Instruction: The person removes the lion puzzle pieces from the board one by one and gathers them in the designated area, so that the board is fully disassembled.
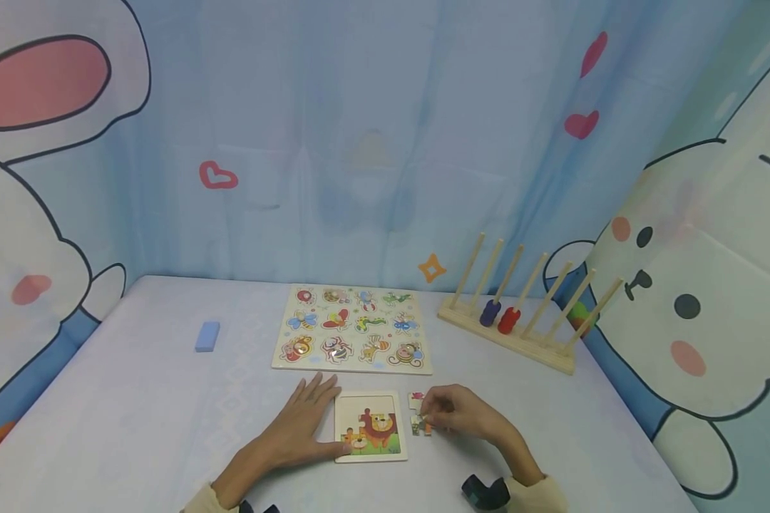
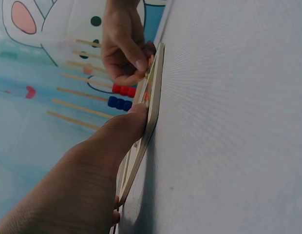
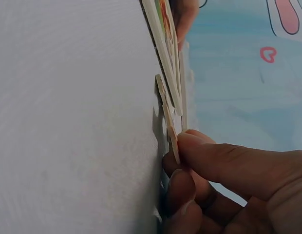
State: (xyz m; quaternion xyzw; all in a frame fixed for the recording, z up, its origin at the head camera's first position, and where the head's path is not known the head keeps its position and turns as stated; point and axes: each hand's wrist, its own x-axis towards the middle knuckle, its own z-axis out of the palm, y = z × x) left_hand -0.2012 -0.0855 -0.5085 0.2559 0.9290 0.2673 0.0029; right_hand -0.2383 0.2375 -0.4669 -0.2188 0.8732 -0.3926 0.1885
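Observation:
A small wooden jigsaw board (image 1: 359, 400) lies flat, with lion pieces (image 1: 378, 424) fitted in its lower and right parts. My left hand (image 1: 298, 431) rests along its left side, fingers stretched out and the thumb pressing on the lower left of the board. To the right of the board, my right hand (image 1: 465, 413) pinches the edge of a thin wooden puzzle piece (image 3: 171, 129) between thumb and fingers, low over the table. A loose piece with a pink mark (image 1: 416, 399) lies just beyond those fingertips. The held piece's picture is mostly hidden.
Behind the jigsaw lies a larger insect-picture board (image 1: 353, 328). A wooden peg rack (image 1: 507, 338) with blue beads (image 1: 490, 313) and red beads (image 1: 509, 320) stands at the back right. A blue block (image 1: 207, 336) sits at the left. A printed curtain (image 1: 359, 142) hangs behind the table.

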